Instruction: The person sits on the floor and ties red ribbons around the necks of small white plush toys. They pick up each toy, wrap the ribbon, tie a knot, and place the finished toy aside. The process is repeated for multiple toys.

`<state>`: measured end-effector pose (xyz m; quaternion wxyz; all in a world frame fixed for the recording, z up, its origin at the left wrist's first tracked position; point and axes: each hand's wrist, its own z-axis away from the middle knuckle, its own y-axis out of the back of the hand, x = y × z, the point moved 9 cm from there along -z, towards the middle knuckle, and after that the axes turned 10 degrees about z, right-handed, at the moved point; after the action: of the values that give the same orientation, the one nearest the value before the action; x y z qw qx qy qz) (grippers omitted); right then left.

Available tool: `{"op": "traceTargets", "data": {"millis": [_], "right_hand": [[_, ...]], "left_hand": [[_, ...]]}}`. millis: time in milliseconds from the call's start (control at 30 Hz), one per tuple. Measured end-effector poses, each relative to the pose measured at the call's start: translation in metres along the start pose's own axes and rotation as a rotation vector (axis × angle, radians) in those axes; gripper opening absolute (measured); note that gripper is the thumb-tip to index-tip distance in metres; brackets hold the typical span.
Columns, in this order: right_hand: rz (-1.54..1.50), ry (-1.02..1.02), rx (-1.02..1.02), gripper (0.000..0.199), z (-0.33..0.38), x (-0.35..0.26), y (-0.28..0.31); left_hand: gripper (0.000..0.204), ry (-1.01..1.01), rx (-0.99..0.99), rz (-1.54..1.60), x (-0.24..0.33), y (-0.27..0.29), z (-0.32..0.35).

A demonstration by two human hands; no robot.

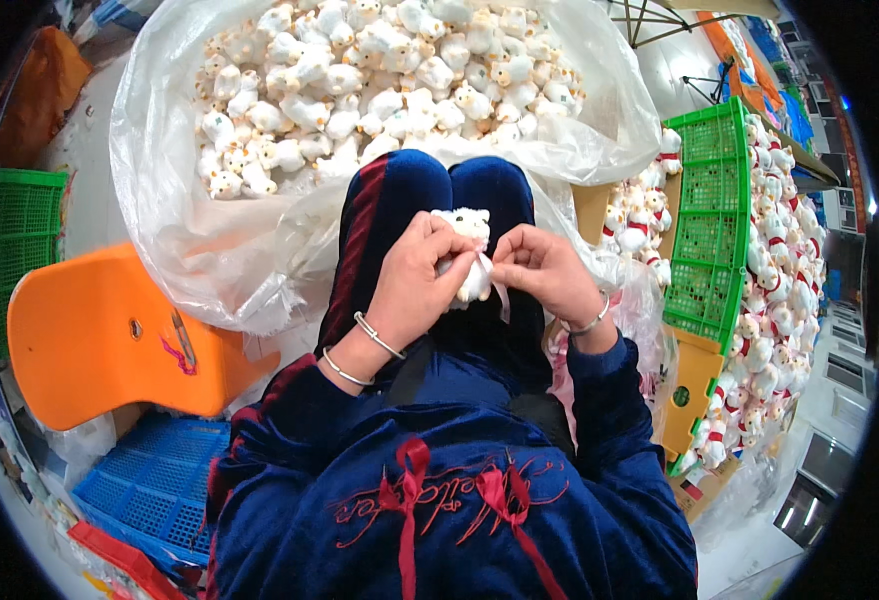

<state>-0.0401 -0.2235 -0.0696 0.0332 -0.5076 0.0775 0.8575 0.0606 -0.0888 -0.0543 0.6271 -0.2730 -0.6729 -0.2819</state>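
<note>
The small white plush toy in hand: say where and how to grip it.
Likely best: the rounded lower body of the white plush toy, from the person's side; it bulges free there, while the bare left hand and right hand crowd its neck at the thin pale pink ribbon.

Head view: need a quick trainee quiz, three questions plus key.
1. Multiple choice: what colour is the ribbon at the white plush toy held between the left hand and right hand?
A) green
B) pale pink
C) black
2. True or false: the chair at the picture's left is orange.
3. Fill in: the large heap of plush toys lies on see-through ____ sheeting.

Key:
1. B
2. True
3. plastic
</note>
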Motion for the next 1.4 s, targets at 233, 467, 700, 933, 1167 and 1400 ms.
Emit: {"op": "traceTargets", "data": {"millis": [233,467,700,933,1167,1400], "right_hand": [[0.054,0.080,0.163,0.019,-0.005,-0.001,-0.006],[0.306,0.263,0.312,0.011,-0.005,-0.015,0.003],[0.564,0.283,0.265,0.011,-0.007,-0.041,0.004],[0.663,0.182,0.125,0.015,-0.014,-0.053,0.000],[1.140,0.297,0.235,0.014,-0.006,-0.079,-0.028],[1.040,0.379,0.356,0.009,0.002,-0.074,-0.034]], "left_hand": [[0.009,-0.034,0.020,0.006,0.000,-0.001,-0.001],[0.010,0.006,-0.007,0.040,-0.004,-0.003,0.000],[0.013,-0.014,-0.093,0.060,-0.002,-0.005,0.001],[0.011,-0.148,-0.167,-0.097,0.007,-0.006,-0.003],[0.009,-0.150,-0.141,-0.058,0.001,-0.005,-0.002],[0.011,-0.149,-0.093,-0.055,0.001,-0.005,-0.003]]}}
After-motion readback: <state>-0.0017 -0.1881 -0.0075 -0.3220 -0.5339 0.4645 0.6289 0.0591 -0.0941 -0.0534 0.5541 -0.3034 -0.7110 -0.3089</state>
